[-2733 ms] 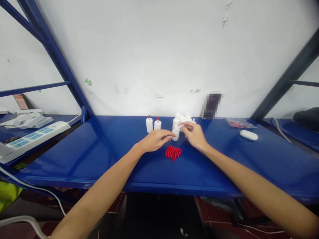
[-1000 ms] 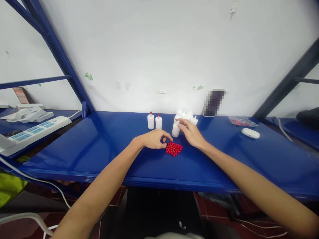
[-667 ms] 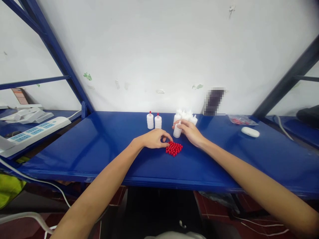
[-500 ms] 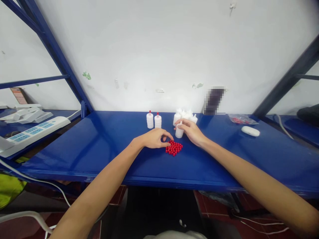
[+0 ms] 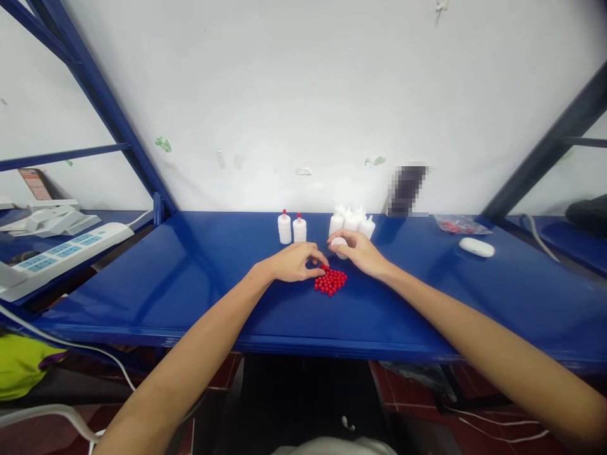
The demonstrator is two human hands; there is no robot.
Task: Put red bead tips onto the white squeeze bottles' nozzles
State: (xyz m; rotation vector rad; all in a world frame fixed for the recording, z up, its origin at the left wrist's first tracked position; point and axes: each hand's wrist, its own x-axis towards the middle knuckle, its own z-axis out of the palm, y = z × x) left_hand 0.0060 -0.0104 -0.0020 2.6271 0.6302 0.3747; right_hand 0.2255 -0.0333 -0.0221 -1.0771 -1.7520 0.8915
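My left hand (image 5: pixel 296 261) is at the far-left edge of a pile of small red caps (image 5: pixel 331 283), thumb and index finger closed on one red cap (image 5: pixel 324 268). To its right, my right hand (image 5: pixel 363 253) grips a white plastic bottle (image 5: pixel 339 245) by its side. That bottle is tipped, its round base turned toward me and its nozzle hidden. Two white bottles with red caps (image 5: pixel 284 229) stand upright behind my left hand. Behind my right hand stands a cluster of several white bottles with bare nozzles (image 5: pixel 351 220).
The blue table (image 5: pixel 203 284) runs along a white wall. A clear bag of red pieces (image 5: pixel 462 225), a white oval case (image 5: pixel 477 247) and a blurred dark upright object (image 5: pixel 406 191) are at the right. A power strip (image 5: pixel 71 253) is at the left.
My right hand has closed on the white bottle, lifted it and tipped its base toward me. My left hand has moved from that bottle to the cap pile and pinched a red cap.
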